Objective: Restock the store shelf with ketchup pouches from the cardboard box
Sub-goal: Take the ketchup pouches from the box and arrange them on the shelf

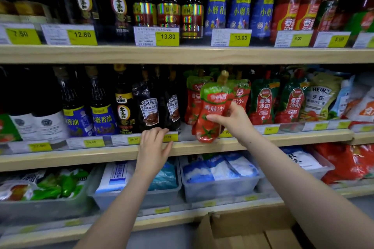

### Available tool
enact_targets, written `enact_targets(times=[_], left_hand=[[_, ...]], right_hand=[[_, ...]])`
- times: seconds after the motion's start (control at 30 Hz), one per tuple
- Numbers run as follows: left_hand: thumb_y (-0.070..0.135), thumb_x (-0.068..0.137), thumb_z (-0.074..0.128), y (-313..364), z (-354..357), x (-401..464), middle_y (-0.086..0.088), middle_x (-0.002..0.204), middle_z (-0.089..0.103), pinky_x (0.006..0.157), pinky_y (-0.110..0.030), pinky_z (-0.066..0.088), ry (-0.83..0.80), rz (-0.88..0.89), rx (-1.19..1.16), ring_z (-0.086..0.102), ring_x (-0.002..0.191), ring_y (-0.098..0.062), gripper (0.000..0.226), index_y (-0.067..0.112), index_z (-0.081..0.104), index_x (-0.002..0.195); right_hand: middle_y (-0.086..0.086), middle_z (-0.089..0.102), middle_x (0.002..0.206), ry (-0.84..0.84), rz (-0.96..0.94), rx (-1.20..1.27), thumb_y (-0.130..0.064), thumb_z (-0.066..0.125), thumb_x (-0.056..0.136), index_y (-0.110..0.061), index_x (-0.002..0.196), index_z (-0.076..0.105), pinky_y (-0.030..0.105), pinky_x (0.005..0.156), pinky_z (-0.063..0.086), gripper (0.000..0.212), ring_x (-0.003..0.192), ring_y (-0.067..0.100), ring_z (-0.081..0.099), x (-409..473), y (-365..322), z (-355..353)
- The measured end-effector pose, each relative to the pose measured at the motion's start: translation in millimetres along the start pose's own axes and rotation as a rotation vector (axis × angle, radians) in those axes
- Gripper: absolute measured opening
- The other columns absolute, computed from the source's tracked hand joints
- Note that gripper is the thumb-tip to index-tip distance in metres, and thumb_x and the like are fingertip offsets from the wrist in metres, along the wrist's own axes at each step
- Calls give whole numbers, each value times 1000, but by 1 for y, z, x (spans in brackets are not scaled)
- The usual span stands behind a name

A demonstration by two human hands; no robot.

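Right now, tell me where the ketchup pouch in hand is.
The ketchup pouch is centre of the head view, gripped by the right hand before the middle shelf, just right of the Heinz bottles.

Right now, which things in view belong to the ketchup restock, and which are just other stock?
Part of the job:
- ketchup pouch held by the right hand
- ketchup pouches on the middle shelf
- cardboard box
- left hand resting on the shelf edge

Just other stock:
- Heinz black pepper sauce pouches
- sesame oil bottles
- bins of white bags
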State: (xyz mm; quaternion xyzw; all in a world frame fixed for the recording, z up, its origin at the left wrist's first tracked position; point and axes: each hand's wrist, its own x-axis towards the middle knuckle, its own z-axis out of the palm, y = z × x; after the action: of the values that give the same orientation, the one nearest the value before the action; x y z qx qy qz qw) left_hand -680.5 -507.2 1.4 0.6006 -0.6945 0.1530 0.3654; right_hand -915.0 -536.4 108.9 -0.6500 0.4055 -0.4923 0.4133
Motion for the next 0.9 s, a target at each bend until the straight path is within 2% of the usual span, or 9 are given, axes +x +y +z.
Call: enact_targets(times=[0.13, 0.3, 0.43, 0.53, 0.57, 0.7, 0.9], left_hand=[[38, 83, 61, 2, 10, -2, -4, 97, 57, 86, -32, 34, 109, -17, -57, 50, 92, -24, 35, 12, 59, 106], [39, 83, 62, 2, 17, -2, -4, 97, 57, 86, -33, 36, 156, -12, -41, 51, 90, -23, 34, 13, 59, 104], [40, 82, 61, 3, 15, -3, -4, 98, 57, 88, -33, 36, 141, -24, -62, 51, 93, -23, 35, 13, 59, 105], [38, 82, 60, 2, 16, -4, -4, 98, 57, 90, -34, 35, 154, -18, -59, 51, 93, -23, 36, 12, 60, 106], [38, 81, 60, 3, 16, -4, -5, 98, 57, 90, -34, 35, 162, -20, -58, 51, 93, -23, 36, 12, 60, 106], [35, 80, 62, 4, 17, -4, -5, 98, 56, 90, -35, 36, 185, -14, -64, 49, 93, -22, 35, 10, 60, 106], [35, 82, 61, 3, 16, -5, -4, 99, 55, 92, -39, 40, 155, -19, -63, 48, 96, -21, 35, 12, 59, 108]], right_hand=[[-10, 68, 96, 40, -100, -48, -13, 78, 68, -32, 91, 59, 19, 75, 52, 35, 90, 5, 66, 24, -7, 10], [0, 67, 104, 36, -139, -77, -13, 77, 70, -21, 103, 57, 29, 85, 51, 40, 99, 14, 63, 47, 4, 22], [-9, 65, 97, 35, -92, -55, -15, 76, 71, -25, 102, 56, 17, 76, 51, 38, 92, 6, 63, 52, 27, 29], [-3, 65, 101, 30, -29, -44, -16, 74, 74, -21, 106, 55, 28, 84, 51, 38, 94, 11, 62, 55, 44, 33], [-2, 65, 102, 28, -22, -58, -17, 73, 75, -21, 107, 55, 28, 83, 51, 37, 95, 12, 62, 57, 45, 33], [-14, 63, 94, -27, -5, -103, -24, 72, 77, -25, 104, 54, 10, 65, 48, 33, 85, -2, 60, 62, 40, 30], [-14, 64, 97, -104, 42, -140, -28, 72, 77, -24, 110, 53, 12, 68, 45, 38, 89, -1, 60, 63, 39, 20]])
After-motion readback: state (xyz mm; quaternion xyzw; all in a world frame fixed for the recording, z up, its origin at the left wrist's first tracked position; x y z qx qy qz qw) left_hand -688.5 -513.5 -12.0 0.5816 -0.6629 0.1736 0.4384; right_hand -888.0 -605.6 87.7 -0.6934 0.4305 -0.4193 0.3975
